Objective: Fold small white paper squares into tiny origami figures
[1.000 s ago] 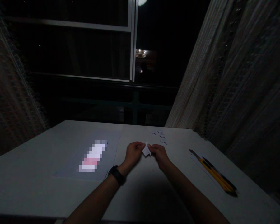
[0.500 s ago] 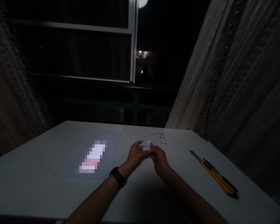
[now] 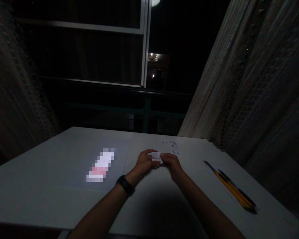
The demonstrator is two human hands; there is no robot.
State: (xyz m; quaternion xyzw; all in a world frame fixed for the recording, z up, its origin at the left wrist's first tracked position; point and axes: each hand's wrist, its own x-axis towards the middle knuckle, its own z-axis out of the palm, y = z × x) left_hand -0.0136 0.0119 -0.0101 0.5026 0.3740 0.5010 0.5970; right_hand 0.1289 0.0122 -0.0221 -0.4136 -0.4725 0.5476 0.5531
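A small folded white paper (image 3: 156, 156) with creases and flaps is held between both hands, above the middle of the white table. My left hand (image 3: 145, 162), with a black band on the wrist, grips its left side between thumb and fingers. At the right edge, my right hand (image 3: 171, 162) pinches the paper with thumb and fingertips. Just beyond the hands lie several small paper pieces (image 3: 174, 146) with dark marks; their details are too small to make out.
On the table (image 3: 40, 186) at the left lies a pale sheet (image 3: 122, 156) with a bright blurred-out patch (image 3: 103, 162). A yellow utility knife (image 3: 230, 187) and a black pen (image 3: 235, 186) lie at the right. Curtains (image 3: 209, 66) and a dark window stand behind.
Both hands still hold the folded paper, now slightly lower and flatter. The right fingers have shifted on its edge. The whole view has moved a little.
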